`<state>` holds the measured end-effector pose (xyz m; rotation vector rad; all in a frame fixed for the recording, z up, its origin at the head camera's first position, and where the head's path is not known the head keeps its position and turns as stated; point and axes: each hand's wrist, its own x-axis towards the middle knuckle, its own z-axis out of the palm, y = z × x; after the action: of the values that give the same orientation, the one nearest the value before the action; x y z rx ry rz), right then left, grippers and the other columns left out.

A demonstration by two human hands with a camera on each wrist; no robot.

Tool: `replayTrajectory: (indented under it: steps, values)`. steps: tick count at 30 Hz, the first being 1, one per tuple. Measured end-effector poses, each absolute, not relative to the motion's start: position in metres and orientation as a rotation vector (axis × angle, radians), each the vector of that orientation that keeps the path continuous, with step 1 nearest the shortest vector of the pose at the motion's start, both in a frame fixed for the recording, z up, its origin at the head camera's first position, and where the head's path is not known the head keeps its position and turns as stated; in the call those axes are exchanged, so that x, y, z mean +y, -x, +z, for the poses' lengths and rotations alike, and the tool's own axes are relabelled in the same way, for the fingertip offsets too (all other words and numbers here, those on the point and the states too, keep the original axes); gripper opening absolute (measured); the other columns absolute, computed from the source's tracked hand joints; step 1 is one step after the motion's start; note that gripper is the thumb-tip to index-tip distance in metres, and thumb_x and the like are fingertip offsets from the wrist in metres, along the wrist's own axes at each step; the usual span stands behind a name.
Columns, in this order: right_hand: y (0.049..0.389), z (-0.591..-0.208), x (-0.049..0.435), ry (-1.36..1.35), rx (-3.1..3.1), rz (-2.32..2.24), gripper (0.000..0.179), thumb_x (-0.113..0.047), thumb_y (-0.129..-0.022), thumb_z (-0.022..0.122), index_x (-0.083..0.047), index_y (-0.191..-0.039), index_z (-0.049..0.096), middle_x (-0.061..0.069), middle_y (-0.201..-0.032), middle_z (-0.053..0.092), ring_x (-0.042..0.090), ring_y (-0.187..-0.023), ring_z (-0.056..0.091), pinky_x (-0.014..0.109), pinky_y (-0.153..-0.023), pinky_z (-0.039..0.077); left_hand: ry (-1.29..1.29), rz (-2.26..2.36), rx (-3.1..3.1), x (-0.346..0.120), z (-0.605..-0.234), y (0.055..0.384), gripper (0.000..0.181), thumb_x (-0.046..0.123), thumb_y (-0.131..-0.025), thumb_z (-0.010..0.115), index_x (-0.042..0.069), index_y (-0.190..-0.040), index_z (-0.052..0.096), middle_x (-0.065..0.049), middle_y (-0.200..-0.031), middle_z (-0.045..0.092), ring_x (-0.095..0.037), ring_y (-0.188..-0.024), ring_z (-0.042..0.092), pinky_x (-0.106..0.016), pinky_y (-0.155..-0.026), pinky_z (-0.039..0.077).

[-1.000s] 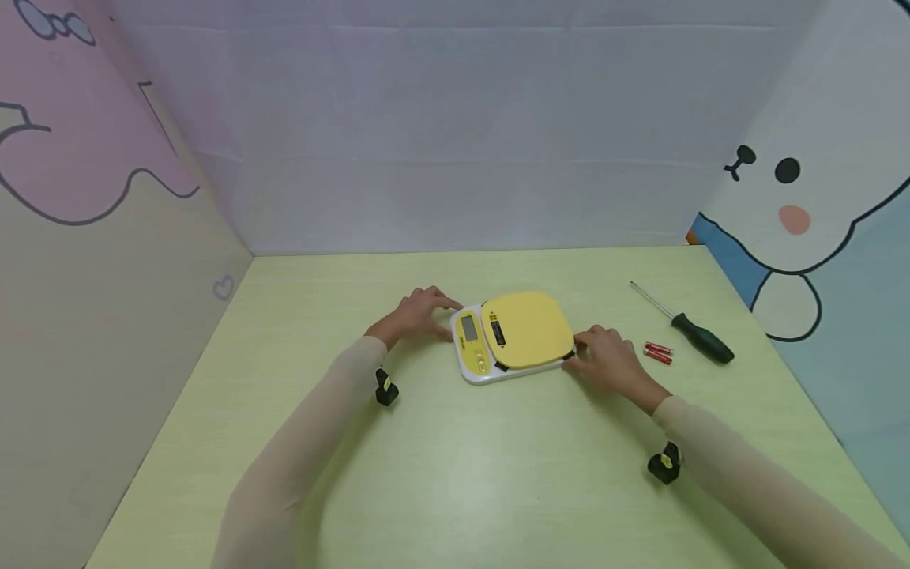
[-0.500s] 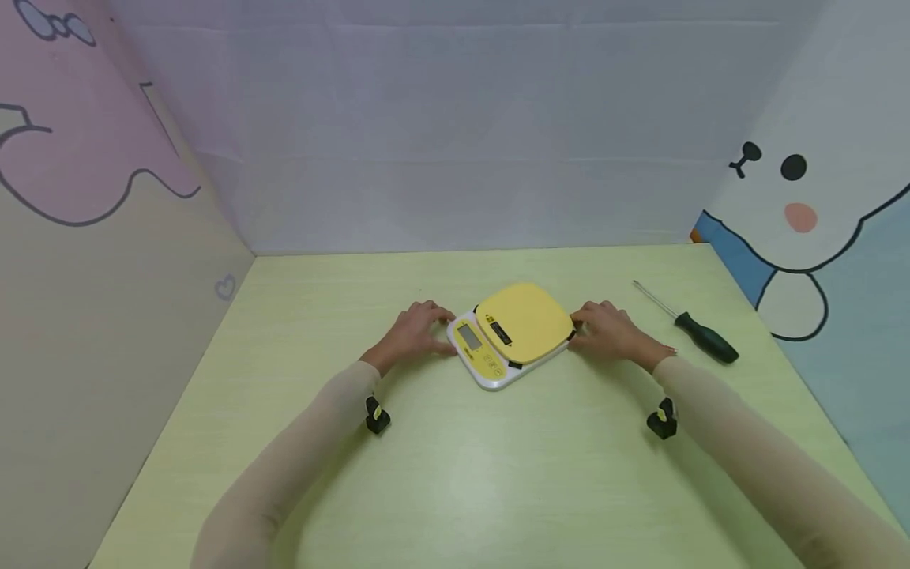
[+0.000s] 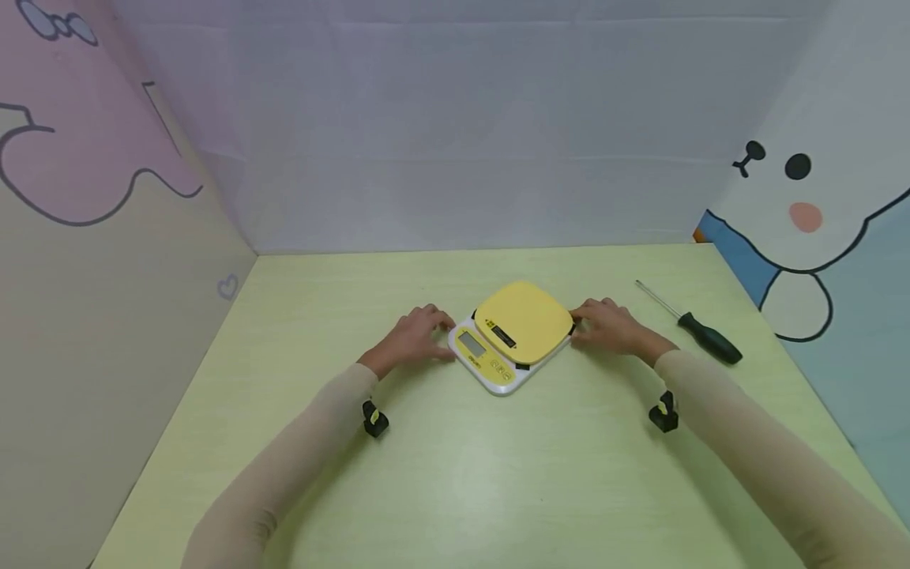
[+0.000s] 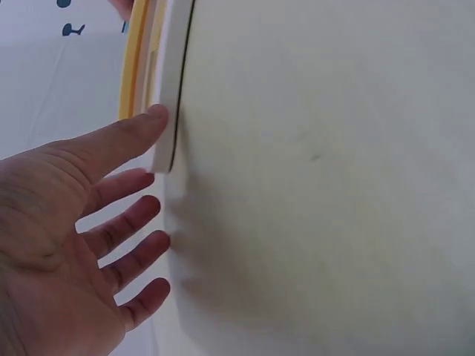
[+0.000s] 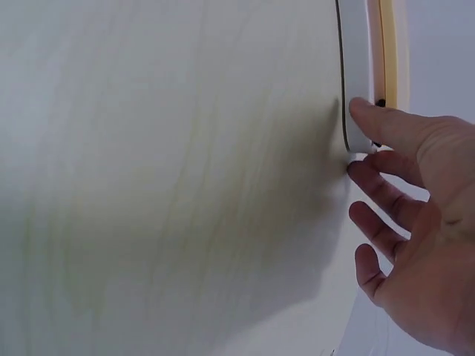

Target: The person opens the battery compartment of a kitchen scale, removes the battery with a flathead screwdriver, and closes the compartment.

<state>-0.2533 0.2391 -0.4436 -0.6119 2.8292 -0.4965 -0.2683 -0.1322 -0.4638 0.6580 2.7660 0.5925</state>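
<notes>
A kitchen scale with a yellow platform and white base lies flat on the table, turned at an angle, its display side toward the front left. My left hand holds its left corner between thumb and index finger. In the left wrist view the thumb presses on the white edge while the other fingers stay spread below. My right hand pinches the right corner the same way. In the right wrist view its thumb lies against the white base, with the remaining fingers loosely bent.
A screwdriver with a dark green handle lies on the table to the right of my right hand. A pale wall stands behind the table's back edge. Printed side panels rise at left and right.
The scale has turned, its display end swinging toward the front. Both hands have shifted along with its corners. Two small red batteries seen earlier beside the right hand are now out of sight.
</notes>
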Motion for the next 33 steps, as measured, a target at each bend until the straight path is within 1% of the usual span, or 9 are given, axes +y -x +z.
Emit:
replayTrajectory:
  steps: [2,5,9,12,16,22,25,29,33]
  values:
    - [0.247,-0.445,0.237,0.549,2.837,-0.477,0.057,-0.031,-0.087,0.073,0.001,-0.132,0.058,0.024,-0.126,0.057,0.043,-0.111,0.049,0.06,-0.085,0.039,-0.69,0.567,2.717,-0.133,-0.459,0.278,0.047,0.036,-0.078,0.082,0.02,-0.119,0.066,-0.002,-0.124,0.055,-0.025,-0.116,0.049,-0.046,-0.098,0.04]
    - [0.234,-0.447,0.231,0.412,2.846,-0.463,0.071,-0.041,-0.085,0.073,0.003,-0.137,0.053,0.027,-0.131,0.052,0.047,-0.116,0.047,0.063,-0.088,0.039,-0.74,0.577,2.634,-0.135,-0.452,0.293,0.039,0.027,-0.081,0.081,0.022,-0.117,0.068,-0.004,-0.13,0.054,-0.028,-0.124,0.045,-0.048,-0.104,0.037]
    - [0.217,-0.449,0.217,0.225,2.865,-0.447,0.085,-0.054,-0.082,0.071,0.005,-0.138,0.05,0.03,-0.136,0.047,0.05,-0.12,0.043,0.065,-0.09,0.039,-0.8,0.581,2.545,-0.136,-0.448,0.312,0.042,0.021,-0.083,0.079,0.024,-0.123,0.067,-0.004,-0.137,0.051,-0.029,-0.132,0.04,-0.047,-0.11,0.034]
    - [0.204,-0.45,0.206,0.13,2.895,-0.418,0.083,-0.06,-0.08,0.069,0.004,-0.132,0.055,0.03,-0.136,0.047,0.052,-0.119,0.043,0.065,-0.087,0.04,-0.817,0.572,2.516,-0.134,-0.448,0.324,0.048,0.02,-0.084,0.078,0.025,-0.129,0.064,-0.003,-0.142,0.049,-0.028,-0.136,0.037,-0.047,-0.112,0.032]
    - [0.189,-0.453,0.193,0.034,2.931,-0.424,0.081,-0.062,-0.08,0.068,0.004,-0.126,0.058,0.028,-0.14,0.046,0.053,-0.122,0.041,0.066,-0.086,0.04,-0.784,0.543,2.502,-0.127,-0.447,0.334,0.053,0.017,-0.085,0.077,0.027,-0.135,0.06,-0.002,-0.15,0.043,-0.029,-0.142,0.031,-0.049,-0.114,0.029]
    - [0.175,-0.46,0.177,-0.05,2.952,-0.492,0.074,-0.061,-0.08,0.069,0.004,-0.114,0.061,0.026,-0.145,0.042,0.053,-0.128,0.036,0.07,-0.09,0.036,-0.759,0.451,2.491,-0.118,-0.443,0.34,0.061,0.015,-0.085,0.076,0.033,-0.139,0.055,0.0,-0.158,0.032,-0.03,-0.149,0.019,-0.053,-0.116,0.024]
    - [0.17,-0.462,0.171,-0.092,2.949,-0.533,0.078,-0.059,-0.08,0.07,0.005,-0.122,0.057,0.027,-0.148,0.037,0.052,-0.131,0.033,0.07,-0.094,0.033,-0.752,0.408,2.484,-0.115,-0.441,0.342,0.063,0.014,-0.084,0.076,0.037,-0.139,0.055,0.002,-0.16,0.029,-0.03,-0.15,0.017,-0.056,-0.114,0.025]
    - [0.165,-0.464,0.163,-0.125,2.941,-0.608,0.093,-0.058,-0.08,0.071,0.006,-0.141,0.043,0.028,-0.151,0.031,0.051,-0.134,0.028,0.068,-0.097,0.03,-0.743,0.363,2.475,-0.109,-0.441,0.344,0.064,0.013,-0.084,0.076,0.04,-0.137,0.055,0.005,-0.161,0.026,-0.029,-0.15,0.016,-0.058,-0.112,0.027]
    - [0.162,-0.465,0.157,-0.13,2.953,-0.687,0.102,-0.059,-0.078,0.073,0.004,-0.148,0.033,0.026,-0.151,0.03,0.048,-0.134,0.028,0.066,-0.098,0.029,-0.759,0.346,2.456,-0.104,-0.44,0.345,0.066,0.012,-0.084,0.075,0.04,-0.139,0.053,0.006,-0.162,0.023,-0.029,-0.15,0.014,-0.059,-0.113,0.025]
